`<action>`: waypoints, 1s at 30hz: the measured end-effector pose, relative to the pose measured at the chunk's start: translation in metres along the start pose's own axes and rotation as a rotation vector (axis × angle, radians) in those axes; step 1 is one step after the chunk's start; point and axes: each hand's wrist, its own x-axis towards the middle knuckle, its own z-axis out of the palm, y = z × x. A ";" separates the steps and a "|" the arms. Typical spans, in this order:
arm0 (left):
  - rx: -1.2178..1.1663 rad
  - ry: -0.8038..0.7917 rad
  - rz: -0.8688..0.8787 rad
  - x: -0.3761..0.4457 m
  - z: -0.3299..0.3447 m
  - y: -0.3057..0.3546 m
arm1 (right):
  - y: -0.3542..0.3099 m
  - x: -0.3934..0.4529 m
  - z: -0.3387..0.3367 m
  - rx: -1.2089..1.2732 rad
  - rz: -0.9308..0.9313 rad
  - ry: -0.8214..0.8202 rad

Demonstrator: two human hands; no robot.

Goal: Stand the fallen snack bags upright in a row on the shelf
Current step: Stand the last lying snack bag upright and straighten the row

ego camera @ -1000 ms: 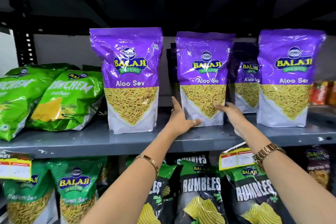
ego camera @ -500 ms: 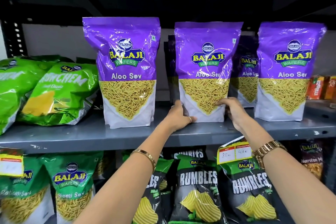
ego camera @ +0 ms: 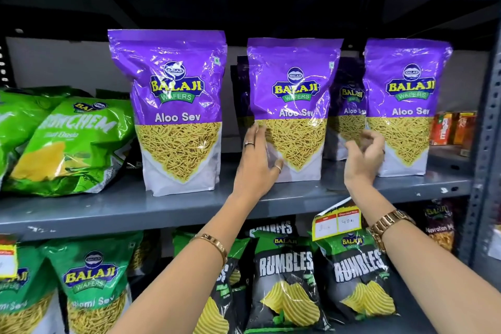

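Three purple Aloo Sev bags stand upright in a row on the grey shelf: a left bag, a middle bag and a right bag. Further purple bags stand behind them. My left hand lies flat against the middle bag's lower left side, thumb on its front. My right hand hovers in the gap between the middle and right bags, fingers curled and apart, holding nothing.
Green Crunchem bags lie tilted on the shelf's left end. Small orange boxes sit at the far right by the upright post. Rumbles bags and green sev bags fill the shelf below, with a price tag.
My right hand has let go of the middle bag's right side and drawn back toward the right bag. My left hand has slid up along the bag's left side.
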 end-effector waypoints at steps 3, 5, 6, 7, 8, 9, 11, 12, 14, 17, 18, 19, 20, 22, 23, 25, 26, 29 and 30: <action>0.040 -0.027 0.174 0.002 0.011 0.009 | 0.000 0.009 -0.026 -0.202 -0.213 0.032; 0.021 -0.095 0.230 0.005 0.024 0.018 | 0.007 0.021 -0.047 -0.319 -0.242 0.028; 0.008 -0.132 0.256 0.007 0.032 0.024 | 0.012 0.028 -0.057 -0.346 -0.204 0.018; -0.001 -0.166 0.283 0.009 0.041 0.030 | 0.016 0.036 -0.067 -0.353 -0.149 0.005; -0.002 -0.191 0.306 0.011 0.050 0.036 | 0.021 0.044 -0.075 -0.350 -0.095 -0.013; -0.003 -0.209 0.318 0.013 0.060 0.043 | 0.026 0.052 -0.082 -0.348 -0.057 -0.035; -0.022 -0.247 0.303 0.016 0.077 0.054 | 0.035 0.068 -0.093 -0.361 -0.005 -0.081; -0.037 -0.278 0.291 0.019 0.086 0.058 | 0.038 0.076 -0.096 -0.363 0.018 -0.104; -0.064 -0.372 0.247 0.023 0.102 0.066 | 0.045 0.089 -0.101 -0.324 0.066 -0.142; -0.072 -0.536 0.140 0.031 0.127 0.076 | 0.054 0.102 -0.104 -0.232 0.145 -0.190; -0.076 -0.585 0.112 0.034 0.134 0.079 | 0.057 0.105 -0.104 -0.211 0.162 -0.207; -0.088 -0.625 0.094 0.036 0.140 0.082 | 0.060 0.108 -0.104 -0.203 0.174 -0.221; -0.109 -0.657 0.083 0.039 0.147 0.085 | 0.063 0.111 -0.105 -0.206 0.181 -0.233; -0.143 -0.682 0.061 0.043 0.157 0.089 | 0.066 0.116 -0.104 -0.238 0.171 -0.259; -0.147 -0.686 0.046 0.044 0.162 0.090 | 0.067 0.118 -0.104 -0.266 0.159 -0.277; -0.134 -0.687 0.014 0.047 0.169 0.091 | 0.070 0.121 -0.103 -0.312 0.124 -0.303; -0.120 -0.689 -0.003 0.048 0.172 0.090 | 0.071 0.122 -0.102 -0.327 0.110 -0.308; -0.089 -0.695 -0.029 0.050 0.176 0.089 | 0.074 0.123 -0.101 -0.337 0.100 -0.312; -0.086 -0.700 -0.031 0.051 0.176 0.089 | 0.075 0.124 -0.102 -0.325 0.100 -0.312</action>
